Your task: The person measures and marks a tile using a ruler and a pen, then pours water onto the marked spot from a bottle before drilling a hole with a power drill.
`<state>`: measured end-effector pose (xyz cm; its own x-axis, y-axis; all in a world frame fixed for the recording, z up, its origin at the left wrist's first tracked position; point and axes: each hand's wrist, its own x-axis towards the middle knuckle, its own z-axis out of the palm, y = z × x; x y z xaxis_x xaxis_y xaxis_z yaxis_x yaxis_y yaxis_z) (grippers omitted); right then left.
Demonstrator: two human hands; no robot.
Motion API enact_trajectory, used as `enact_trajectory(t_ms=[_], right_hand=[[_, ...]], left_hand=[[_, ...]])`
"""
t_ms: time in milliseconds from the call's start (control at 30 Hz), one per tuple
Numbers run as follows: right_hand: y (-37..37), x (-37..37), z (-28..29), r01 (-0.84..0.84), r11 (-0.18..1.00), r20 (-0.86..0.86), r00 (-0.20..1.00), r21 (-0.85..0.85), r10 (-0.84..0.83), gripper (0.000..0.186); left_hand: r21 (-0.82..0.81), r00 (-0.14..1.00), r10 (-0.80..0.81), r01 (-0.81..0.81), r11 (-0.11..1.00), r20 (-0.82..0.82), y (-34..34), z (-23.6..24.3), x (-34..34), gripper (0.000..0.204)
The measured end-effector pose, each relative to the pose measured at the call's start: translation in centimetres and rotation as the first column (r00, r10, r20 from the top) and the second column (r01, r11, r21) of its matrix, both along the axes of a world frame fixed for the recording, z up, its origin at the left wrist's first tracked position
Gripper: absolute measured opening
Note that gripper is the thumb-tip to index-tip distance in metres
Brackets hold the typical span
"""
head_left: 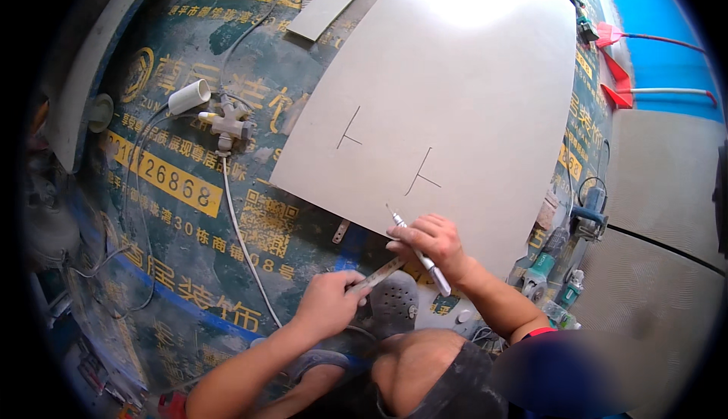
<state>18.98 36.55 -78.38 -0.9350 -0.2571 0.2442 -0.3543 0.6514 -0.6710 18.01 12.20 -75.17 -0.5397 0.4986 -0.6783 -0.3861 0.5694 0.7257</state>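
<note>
My left hand (330,301) is closed on a narrow flat strip (381,273), apparently a ruler, below the near edge of a large pale board (470,100). My right hand (438,241) grips a white pen-like marker (435,273), its thin tip pointing up-left over the board's near edge. The far end of the strip reaches the underside of my right hand; whether those fingers hold it too is unclear. Two dark T-shaped line marks (421,169) are drawn on the board's left and middle. My grey shoe (390,301) is just beyond my left hand.
Printed green floor covering (174,244) holds a power strip (227,123), cables and a white tube (188,97) at left. A narrow offcut (326,9) lies at the back. Power tools (542,267) line the board's right side; red-headed long-handled tools (618,93) and grey tiles (660,161) lie beyond.
</note>
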Motion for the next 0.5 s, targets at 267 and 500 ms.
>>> enact_trajectory(t_ms=[267, 500], right_hand=[[0.4, -1.1, -0.2, 0.102, 0.995, -0.056, 0.993, -0.019, -0.103, 0.017], [0.9, -4.2, 1.6, 0.477, 0.859, -0.205, 0.836, -0.185, -0.508, 0.03]], left_hand=[[-0.317, 0.975, -0.166, 0.206, 0.926, 0.15, -13.2, 5.6, 0.5, 0.023], [-0.484, 0.929, 0.25, -0.357, 0.799, -0.273, -25.0, 8.4, 3.8, 0.022]])
